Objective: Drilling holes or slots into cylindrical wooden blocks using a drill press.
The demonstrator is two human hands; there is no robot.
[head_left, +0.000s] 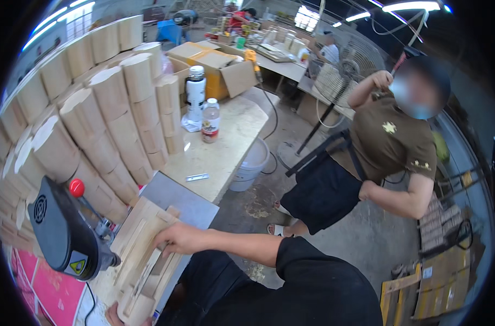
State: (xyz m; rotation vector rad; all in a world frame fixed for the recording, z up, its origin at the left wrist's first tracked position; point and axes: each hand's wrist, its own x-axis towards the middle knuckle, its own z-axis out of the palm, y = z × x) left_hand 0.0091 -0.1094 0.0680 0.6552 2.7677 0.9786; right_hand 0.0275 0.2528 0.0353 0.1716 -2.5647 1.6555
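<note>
My right hand (178, 239) reaches across the bench with its fingers bent down on a pale wooden fixture (149, 214). Its fingertips close at the slot of the fixture; whatever they hold there is hidden. My left hand (115, 315), mostly cut off by the lower edge, grips the rounded end of a pale wooden block (140, 309) lying along the fixture. Close beside the wood stands a black bench machine (63, 231) with a red-knobbed lever (77, 188). Its chuck-like nose (113, 261) points toward the block.
Tall stacks of shaped wooden blocks (117, 92) rise behind the machine. On the bench (226, 146) stand a spray can (195, 92) and a plastic bottle (210, 120); a small metal strip (197, 177) lies nearby. Another person (389, 136) stands at the right, near a fan (361, 62).
</note>
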